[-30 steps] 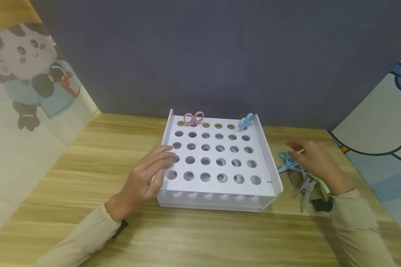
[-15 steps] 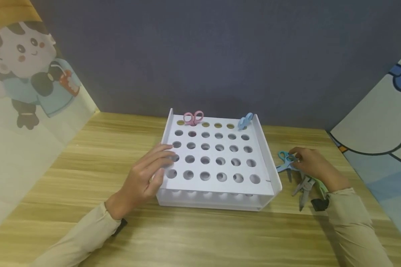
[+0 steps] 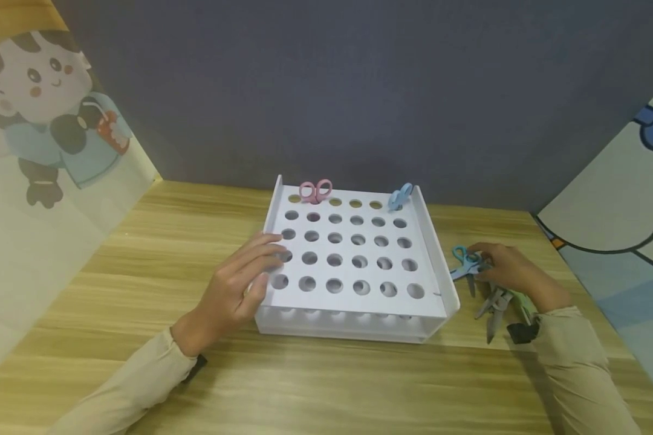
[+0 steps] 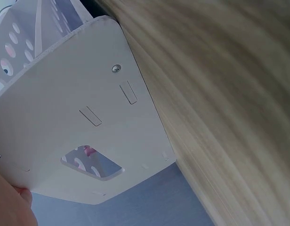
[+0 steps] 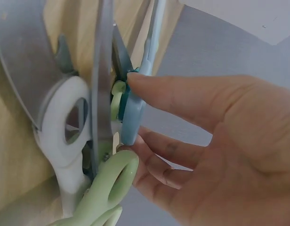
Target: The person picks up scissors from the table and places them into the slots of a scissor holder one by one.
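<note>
A white rack [image 3: 346,250] with rows of round holes stands mid-table. My left hand [image 3: 234,284] holds its left side panel, fingers over the top edge; in the left wrist view only a bit of this hand [image 4: 13,202] shows beside the panel [image 4: 65,136]. At right, my right hand [image 3: 508,269] pinches the handle of blue scissors [image 3: 461,266] lying on the pile. In the right wrist view the thumb lies against the blue handle [image 5: 132,117], the other fingers behind it, partly hidden. Pink scissors [image 3: 315,192] and light-blue scissors [image 3: 400,197] stand in the rack's back row.
Under and beside my right hand lie grey-bladed scissors [image 3: 496,305], green-handled scissors [image 5: 107,183] and a white-handled pair [image 5: 65,127]. A dark panel [image 3: 348,90] rises behind the wooden table [image 3: 326,386]. Printed walls flank both sides.
My right hand has come down from above the pile onto the blue scissors and closed its thumb and fingers on the handle. The left hand and rack have stayed put.
</note>
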### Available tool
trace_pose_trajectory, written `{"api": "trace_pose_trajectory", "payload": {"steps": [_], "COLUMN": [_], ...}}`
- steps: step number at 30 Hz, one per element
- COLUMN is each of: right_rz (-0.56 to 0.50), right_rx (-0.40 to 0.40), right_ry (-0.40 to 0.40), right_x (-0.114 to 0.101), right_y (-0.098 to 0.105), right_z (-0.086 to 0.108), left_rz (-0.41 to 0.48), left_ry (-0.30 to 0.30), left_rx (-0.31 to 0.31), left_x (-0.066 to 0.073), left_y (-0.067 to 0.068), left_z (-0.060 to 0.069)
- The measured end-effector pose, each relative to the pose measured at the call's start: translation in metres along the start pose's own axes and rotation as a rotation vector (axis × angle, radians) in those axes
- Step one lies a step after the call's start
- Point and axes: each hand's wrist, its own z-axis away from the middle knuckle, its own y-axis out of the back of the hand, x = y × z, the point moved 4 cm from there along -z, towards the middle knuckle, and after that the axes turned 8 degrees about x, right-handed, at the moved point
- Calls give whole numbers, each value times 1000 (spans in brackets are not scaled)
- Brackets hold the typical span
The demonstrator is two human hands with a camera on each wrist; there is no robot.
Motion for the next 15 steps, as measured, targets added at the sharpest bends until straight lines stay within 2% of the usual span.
{"api": "trace_pose_trajectory", "payload": {"steps": [15], "right_rz": [-19], "right_rx": [-44], "right_ry": [-13], "right_x": [1], "right_y": [-3], "right_z": [-1], "left_rz": [8], "left_ry": [-2], "left_rx": [-1], "left_x": [-1], "left_y": [0], "left_z": [1]}}
